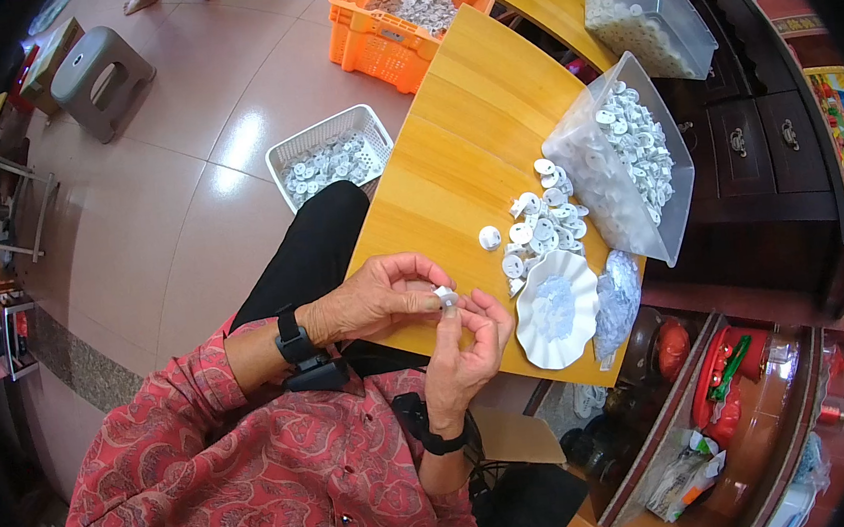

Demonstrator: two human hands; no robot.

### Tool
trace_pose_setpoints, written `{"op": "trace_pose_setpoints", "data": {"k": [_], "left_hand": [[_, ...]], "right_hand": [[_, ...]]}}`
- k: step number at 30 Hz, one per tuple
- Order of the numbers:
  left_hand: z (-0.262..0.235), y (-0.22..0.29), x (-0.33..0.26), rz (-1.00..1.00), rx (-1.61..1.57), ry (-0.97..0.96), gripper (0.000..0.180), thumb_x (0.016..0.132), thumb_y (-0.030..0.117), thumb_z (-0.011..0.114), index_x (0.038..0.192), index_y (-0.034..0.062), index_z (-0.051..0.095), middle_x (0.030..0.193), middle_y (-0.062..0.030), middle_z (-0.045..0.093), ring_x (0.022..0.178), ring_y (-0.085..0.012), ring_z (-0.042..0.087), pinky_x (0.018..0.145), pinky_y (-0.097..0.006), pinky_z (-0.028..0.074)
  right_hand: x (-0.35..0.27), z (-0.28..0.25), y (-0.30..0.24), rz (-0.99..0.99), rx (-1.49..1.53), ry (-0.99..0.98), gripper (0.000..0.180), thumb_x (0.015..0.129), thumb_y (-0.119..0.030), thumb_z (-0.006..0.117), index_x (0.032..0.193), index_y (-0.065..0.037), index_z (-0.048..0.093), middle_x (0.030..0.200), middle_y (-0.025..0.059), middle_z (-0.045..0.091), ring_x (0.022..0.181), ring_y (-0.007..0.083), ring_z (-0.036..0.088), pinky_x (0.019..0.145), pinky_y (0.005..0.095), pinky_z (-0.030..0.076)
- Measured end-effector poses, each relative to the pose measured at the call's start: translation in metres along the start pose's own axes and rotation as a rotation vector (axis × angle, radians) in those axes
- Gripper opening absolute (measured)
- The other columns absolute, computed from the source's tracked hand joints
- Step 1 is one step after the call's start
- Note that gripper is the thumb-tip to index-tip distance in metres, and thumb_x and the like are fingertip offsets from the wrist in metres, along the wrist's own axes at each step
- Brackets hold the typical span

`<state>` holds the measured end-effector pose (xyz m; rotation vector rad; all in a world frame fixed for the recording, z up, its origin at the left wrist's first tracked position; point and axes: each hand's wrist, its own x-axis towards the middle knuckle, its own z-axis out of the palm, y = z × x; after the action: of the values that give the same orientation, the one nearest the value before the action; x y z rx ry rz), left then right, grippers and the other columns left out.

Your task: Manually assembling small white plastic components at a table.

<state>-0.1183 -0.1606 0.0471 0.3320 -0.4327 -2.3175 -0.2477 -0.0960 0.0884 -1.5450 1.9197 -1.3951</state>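
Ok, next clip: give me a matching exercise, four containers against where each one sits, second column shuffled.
Things:
1. orange crate
2. white basket
3. scalloped white dish
4. clear tipped bin

Places:
A. on the wooden table, lying on its side with white round parts spilling out
B. on the floor beside the person's knee
C. on the near table edge, just right of the right hand
D. on the floor beyond the table's far end

Pairs: 1-D, 2-B, 3-C, 4-A
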Motion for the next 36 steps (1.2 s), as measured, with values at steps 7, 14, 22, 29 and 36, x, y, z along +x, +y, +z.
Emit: {"op": "trace_pose_setpoints", "data": {"k": [7, 14, 22, 29, 36], "left_hand": [[-0.0021, 0.0, -0.0001, 0.027, 0.116, -0.004, 0.024, 0.09, -0.001, 0.065, 0.113, 0.0007, 0.058, 0.116, -0.0088, 0.062, 0.111, -0.0184, 0.062, 0.098, -0.03, 0.05], [-0.0055, 0.0032, 0.001, 0.092, 0.341, -0.043, 0.026, 0.088, 0.0, 0.068, 0.112, 0.0009, 0.059, 0.113, -0.0072, 0.063, 0.107, -0.0141, 0.062, 0.096, -0.027, 0.05], [-0.0066, 0.0049, 0.0013, 0.117, 0.337, -0.062, 0.025, 0.088, -0.001, 0.069, 0.111, 0.0007, 0.059, 0.112, -0.0081, 0.063, 0.108, -0.0153, 0.061, 0.096, -0.029, 0.05], [-0.0046, 0.0063, -0.0014, 0.077, 0.364, -0.02, 0.03, 0.086, 0.001, 0.071, 0.114, 0.0008, 0.061, 0.111, -0.007, 0.063, 0.105, -0.0117, 0.061, 0.094, -0.027, 0.05], [-0.0068, 0.0076, -0.0001, 0.082, 0.346, 0.011, 0.028, 0.087, 0.001, 0.07, 0.114, 0.0, 0.062, 0.106, -0.0055, 0.066, 0.099, -0.012, 0.064, 0.09, -0.024, 0.052]], "right_hand": [[0.0009, -0.0008, -0.0003, -0.016, -0.014, -0.009, 0.009, 0.083, -0.001, 0.065, 0.085, 0.003, 0.057, 0.113, 0.0171, 0.057, 0.094, 0.0272, 0.062, 0.085, 0.0395, 0.05], [0.0025, -0.0007, -0.0019, -0.008, -0.005, -0.037, 0.008, 0.083, 0.001, 0.064, 0.085, 0.002, 0.057, 0.112, 0.0176, 0.057, 0.094, 0.0279, 0.062, 0.085, 0.0393, 0.05], [0.0051, -0.0011, -0.0028, -0.006, -0.006, -0.069, 0.008, 0.082, 0.001, 0.064, 0.085, 0.001, 0.057, 0.111, 0.0171, 0.058, 0.095, 0.0297, 0.063, 0.085, 0.0398, 0.05], [0.0042, 0.0002, -0.0026, 0.035, 0.007, -0.082, 0.005, 0.085, 0.002, 0.062, 0.085, 0.003, 0.057, 0.114, 0.0165, 0.057, 0.099, 0.0264, 0.061, 0.089, 0.0372, 0.048], [0.0061, -0.0023, 0.0038, 0.098, 0.163, -0.106, 0.009, 0.085, -0.002, 0.066, 0.089, 0.002, 0.059, 0.112, 0.0172, 0.057, 0.096, 0.0276, 0.063, 0.088, 0.038, 0.049]]}}
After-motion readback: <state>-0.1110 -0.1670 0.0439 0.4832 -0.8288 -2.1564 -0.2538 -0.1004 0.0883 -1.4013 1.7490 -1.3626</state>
